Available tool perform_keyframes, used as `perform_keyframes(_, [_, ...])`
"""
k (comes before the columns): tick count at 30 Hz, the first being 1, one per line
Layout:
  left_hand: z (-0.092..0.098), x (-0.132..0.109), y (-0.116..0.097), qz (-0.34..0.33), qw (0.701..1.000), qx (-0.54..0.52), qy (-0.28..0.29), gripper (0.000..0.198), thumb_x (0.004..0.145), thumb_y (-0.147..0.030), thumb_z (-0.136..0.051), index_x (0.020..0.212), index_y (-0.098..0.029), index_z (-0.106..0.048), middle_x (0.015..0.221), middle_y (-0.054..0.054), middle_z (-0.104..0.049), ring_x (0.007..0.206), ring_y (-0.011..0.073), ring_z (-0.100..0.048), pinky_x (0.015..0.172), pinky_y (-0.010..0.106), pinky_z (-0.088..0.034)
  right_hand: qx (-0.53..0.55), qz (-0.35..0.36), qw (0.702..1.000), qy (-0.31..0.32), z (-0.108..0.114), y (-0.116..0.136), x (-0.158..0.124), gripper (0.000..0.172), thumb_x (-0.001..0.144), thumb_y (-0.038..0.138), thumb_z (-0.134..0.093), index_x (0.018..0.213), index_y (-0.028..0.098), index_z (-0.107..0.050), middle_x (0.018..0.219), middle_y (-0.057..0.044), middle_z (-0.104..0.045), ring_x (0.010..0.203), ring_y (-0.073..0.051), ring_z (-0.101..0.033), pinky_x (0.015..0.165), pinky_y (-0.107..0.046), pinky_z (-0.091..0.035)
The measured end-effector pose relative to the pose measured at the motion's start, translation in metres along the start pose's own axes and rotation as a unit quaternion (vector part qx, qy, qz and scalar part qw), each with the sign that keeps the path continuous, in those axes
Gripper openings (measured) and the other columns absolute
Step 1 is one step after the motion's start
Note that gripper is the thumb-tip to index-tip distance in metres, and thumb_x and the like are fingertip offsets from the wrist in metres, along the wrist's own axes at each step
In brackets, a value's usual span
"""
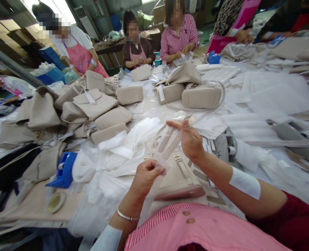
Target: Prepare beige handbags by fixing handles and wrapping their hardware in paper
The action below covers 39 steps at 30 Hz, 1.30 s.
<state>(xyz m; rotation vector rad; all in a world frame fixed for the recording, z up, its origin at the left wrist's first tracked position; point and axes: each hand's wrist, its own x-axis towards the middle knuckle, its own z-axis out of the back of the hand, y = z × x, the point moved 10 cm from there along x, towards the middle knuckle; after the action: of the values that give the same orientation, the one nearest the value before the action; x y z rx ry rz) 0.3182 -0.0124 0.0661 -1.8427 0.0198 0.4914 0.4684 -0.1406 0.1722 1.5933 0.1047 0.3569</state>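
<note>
My right hand (pixel 189 139) is raised over the table and closed on a beige bag strap (pixel 173 142) sheathed in a clear plastic sleeve (pixel 182 116), thumb and fingers pinching its upper part. Lower down, my left hand (pixel 146 174) pinches the bottom end of that plastic sleeve between thumb and fingertips. Under both hands lies a beige handbag (pixel 179 183) with a buckled strap, flat on the table edge in front of me.
Several beige handbags (pixel 97 104) are piled at left and centre. White wrapping paper and plastic (pixel 112 157) cover the table. A blue tape dispenser (pixel 64 170) and a tape roll (pixel 54 202) sit at left. Several people work across the table; a grey device (pixel 226 146) lies at right.
</note>
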Motion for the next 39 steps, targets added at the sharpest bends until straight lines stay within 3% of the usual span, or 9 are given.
perform_keyframes(8, [0.002,-0.002,-0.007,-0.007,0.998,0.063,-0.018,0.021,0.074,-0.034,-0.077,0.069,-0.015,-0.069,0.065,0.002,-0.068,0.061,0.0119,-0.059,0.064,0.024,-0.044,-0.038,0.027,0.999,0.024,-0.006,0.005,-0.005,0.068,0.096,0.062,-0.027,0.11,0.016,-0.074,0.103,-0.009,-0.073,0.106,-0.026,-0.063,0.097,-0.039,-0.045])
perform_keyframes(13, [-0.001,-0.009,-0.023,-0.025,0.988,0.146,-0.052,0.026,0.081,-0.04,-0.068,0.071,-0.015,-0.069,0.064,0.001,-0.064,0.06,0.0118,-0.053,0.06,0.024,-0.04,-0.041,0.02,0.993,0.108,-0.031,-0.016,-0.034,0.062,0.097,0.06,-0.028,0.114,0.02,-0.072,0.11,-0.008,-0.071,0.107,-0.025,-0.062,0.099,-0.04,-0.045])
perform_keyframes(16, [0.001,-0.013,-0.036,-0.076,0.973,0.193,-0.105,0.022,0.083,-0.037,-0.066,0.075,-0.017,-0.071,0.068,0.001,-0.061,0.066,0.013,-0.054,0.063,0.024,-0.041,0.005,-0.049,0.984,0.173,-0.051,-0.044,-0.059,0.06,0.096,0.06,-0.031,0.114,0.021,-0.072,0.113,-0.009,-0.071,0.114,-0.027,-0.06,0.105,-0.044,-0.041])
perform_keyframes(20, [0.009,-0.02,-0.054,-0.185,0.936,0.237,-0.182,0.011,0.078,-0.03,-0.071,0.078,-0.02,-0.074,0.097,0.005,-0.062,0.095,0.018,-0.057,0.086,0.028,-0.043,0.089,-0.094,0.961,0.246,-0.07,-0.061,-0.082,0.057,0.096,0.06,-0.033,0.117,0.023,-0.07,0.123,-0.008,-0.067,0.123,-0.026,-0.055,0.112,-0.045,-0.035])
perform_keyframes(24, [0.012,-0.009,-0.034,-0.117,0.978,0.114,-0.131,0.016,0.073,-0.032,-0.075,0.076,-0.017,-0.069,0.084,0.004,-0.065,0.079,0.0152,-0.059,0.073,0.026,-0.046,0.101,-0.085,0.949,0.285,-0.074,-0.055,-0.086,0.05,0.095,0.057,-0.039,0.122,0.026,-0.067,0.135,-0.006,-0.059,0.131,-0.025,-0.047,0.117,-0.045,-0.024])
perform_keyframes(28, [0.019,-0.012,-0.014,-0.04,0.99,0.067,-0.119,0.021,0.07,-0.033,-0.077,0.075,-0.016,-0.066,0.063,-0.002,-0.061,0.056,0.0097,-0.05,0.056,0.021,-0.04,0.27,-0.193,0.908,0.255,-0.072,-0.059,-0.07,0.051,0.089,0.06,-0.05,0.133,0.034,-0.056,0.137,-0.004,-0.058,0.124,-0.025,-0.053,0.112,-0.047,-0.033])
perform_keyframes(32, [0.033,-0.024,-0.005,-0.043,0.98,0.131,-0.145,0.022,0.07,-0.034,-0.077,0.073,-0.016,-0.066,0.061,-0.002,-0.059,0.056,0.0092,-0.049,0.053,0.02,-0.037,0.429,-0.321,0.835,0.127,-0.063,-0.087,-0.038,0.049,0.086,0.061,-0.053,0.123,0.03,-0.06,0.117,-0.007,-0.069,0.102,-0.025,-0.066,0.09,-0.044,-0.051])
perform_keyframes(35, [0.039,-0.032,0.005,-0.022,0.984,0.091,-0.151,0.035,0.071,-0.04,-0.076,0.096,-0.018,-0.067,0.066,-0.002,-0.063,0.059,0.0114,-0.054,0.056,0.021,-0.041,0.361,-0.325,0.873,0.048,-0.049,-0.108,-0.021,0.029,0.082,0.043,-0.067,0.102,0.021,-0.069,0.101,-0.006,-0.073,0.088,-0.022,-0.069,0.082,-0.038,-0.053])
perform_keyframes(39, [0.035,-0.036,0.005,-0.002,0.991,0.052,-0.12,0.031,0.077,-0.042,-0.071,0.095,-0.016,-0.071,0.078,0.002,-0.069,0.072,0.0136,-0.06,0.068,0.023,-0.046,0.234,-0.231,0.942,0.073,-0.046,-0.1,-0.017,0.034,0.08,0.04,-0.07,0.107,0.018,-0.07,0.101,-0.009,-0.074,0.093,-0.024,-0.068,0.09,-0.044,-0.05])
